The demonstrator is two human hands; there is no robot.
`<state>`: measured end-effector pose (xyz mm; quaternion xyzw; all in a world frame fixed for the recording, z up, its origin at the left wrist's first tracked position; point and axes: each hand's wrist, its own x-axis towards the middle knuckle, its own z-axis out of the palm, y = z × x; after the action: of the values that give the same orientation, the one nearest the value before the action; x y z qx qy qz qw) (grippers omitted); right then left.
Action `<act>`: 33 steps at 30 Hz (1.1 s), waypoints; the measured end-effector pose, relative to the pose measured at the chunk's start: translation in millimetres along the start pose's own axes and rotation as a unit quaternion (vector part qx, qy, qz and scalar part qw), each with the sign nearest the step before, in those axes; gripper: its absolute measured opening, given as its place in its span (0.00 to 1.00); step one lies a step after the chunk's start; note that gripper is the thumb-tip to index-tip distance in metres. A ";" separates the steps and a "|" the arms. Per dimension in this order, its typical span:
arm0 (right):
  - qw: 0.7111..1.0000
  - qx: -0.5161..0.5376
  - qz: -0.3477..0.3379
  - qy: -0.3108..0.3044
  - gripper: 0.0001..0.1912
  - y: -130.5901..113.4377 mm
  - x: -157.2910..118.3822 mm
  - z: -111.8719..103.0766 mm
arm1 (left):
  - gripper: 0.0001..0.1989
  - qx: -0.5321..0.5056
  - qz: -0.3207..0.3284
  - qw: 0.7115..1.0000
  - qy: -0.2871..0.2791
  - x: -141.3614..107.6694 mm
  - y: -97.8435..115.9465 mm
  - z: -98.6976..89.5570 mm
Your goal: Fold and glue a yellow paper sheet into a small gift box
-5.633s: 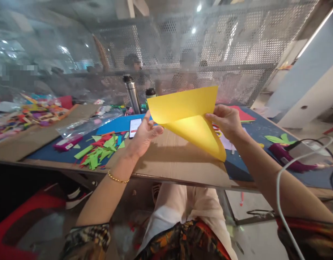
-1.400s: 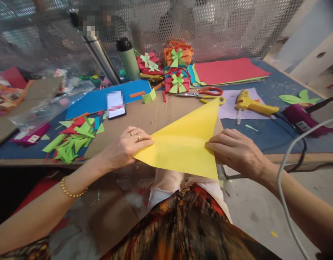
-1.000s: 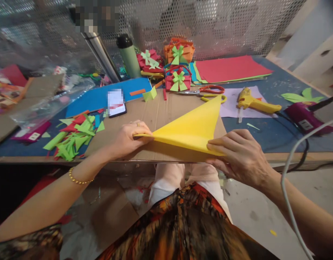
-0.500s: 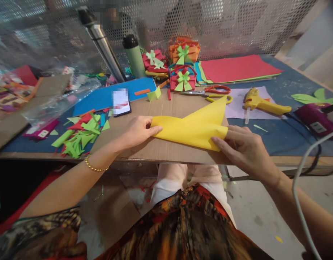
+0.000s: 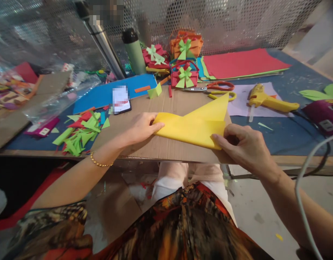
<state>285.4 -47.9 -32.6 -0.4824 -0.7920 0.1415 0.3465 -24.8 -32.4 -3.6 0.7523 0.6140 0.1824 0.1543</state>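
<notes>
Close to table edge (image 5: pixel 280 160), yellow paper (image 5: pixel 189 130)

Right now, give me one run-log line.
left hand: pinching yellow paper, left end | right hand: pinching right end | paper: partly folded, over cardboard | glue gun: right

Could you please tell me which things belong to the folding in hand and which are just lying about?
In the folding:
yellow paper, held by the left hand and right hand
brown cardboard beneath it

Untouched, seemingly just lying about:
smartphone
green flask
silver flask
yellow glue gun
scissors
paper scraps
</notes>
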 end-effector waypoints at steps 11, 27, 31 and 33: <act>0.998 -0.001 -0.060 0.014 0.21 1.6 -1.8 1.3 | 0.13 0.009 0.005 1.000 -0.007 1.1 1.2 3.2; 0.995 -0.045 -0.088 0.027 0.18 4.4 -3.0 4.0 | 0.17 -0.020 0.003 1.000 0.010 -4.8 -1.9 6.4; 0.993 -0.061 -0.097 0.007 0.18 6.6 -2.0 3.0 | 0.34 0.001 -0.009 1.000 0.025 -8.4 -7.5 11.8; 0.993 -0.066 -0.098 0.006 0.17 7.6 -1.8 2.8 | 0.40 0.007 0.002 0.999 0.042 -9.6 -11.8 15.3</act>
<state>289.1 -45.4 -39.5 -0.4248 -0.8411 0.0514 0.3307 -29.6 -39.6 -23.3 0.7463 0.6198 0.2093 0.1229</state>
